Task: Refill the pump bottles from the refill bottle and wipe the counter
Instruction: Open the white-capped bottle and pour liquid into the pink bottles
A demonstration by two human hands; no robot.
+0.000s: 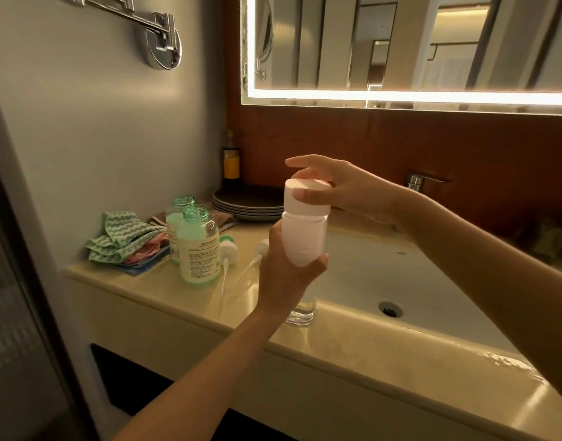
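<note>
Gripping the refill bottle (pixel 303 237) mid-air above the counter (pixel 178 297), your left hand (pixel 283 281) wraps its base while your right hand (pixel 334 189) curls thumb and fingers round the white cap (pixel 306 198). Should the cap release suddenly, the tilted bottle could slop liquid; the open pump bottles (pixel 198 249) wait at nine o'clock.

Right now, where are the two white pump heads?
In the head view, the pump heads lie on the counter, left of the sink, just right of the open green bottles; the left hand partly hides one.
</note>
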